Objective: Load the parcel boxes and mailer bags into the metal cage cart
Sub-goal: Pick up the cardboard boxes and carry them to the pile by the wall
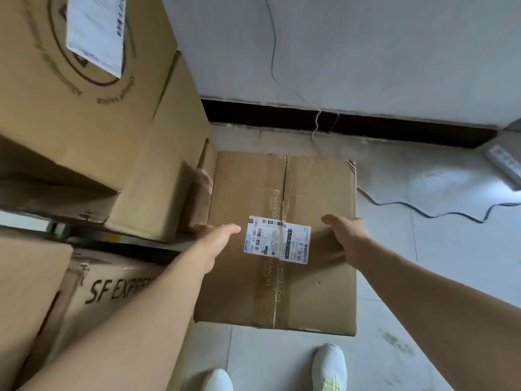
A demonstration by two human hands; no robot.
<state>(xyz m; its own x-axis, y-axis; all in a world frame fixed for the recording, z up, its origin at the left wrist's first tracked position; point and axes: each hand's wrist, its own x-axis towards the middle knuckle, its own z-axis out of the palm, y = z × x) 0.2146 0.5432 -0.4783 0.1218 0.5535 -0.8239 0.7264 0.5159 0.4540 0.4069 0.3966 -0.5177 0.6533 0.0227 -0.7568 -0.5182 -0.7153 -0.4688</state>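
Several stacked cartons [93, 114] fill the left, an SF Express box [112, 289] below; no cage cart is visible, so loading seems barely begun; left hand [217, 244] and right hand [348, 238], each grip spread, reach over the labelled parcel box [282, 193] on the floor [423, 249], unlifted.

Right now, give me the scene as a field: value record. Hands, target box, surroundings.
target: cardboard box on the floor, taped seam, shipping label on top
left hand: open, over the box's left edge
right hand: open, over the box's right side
grip: none visible yet
left of box: stacked cartons; SF Express box below them
floor extras: power strip and cable to the right
cage cart: not identifiable
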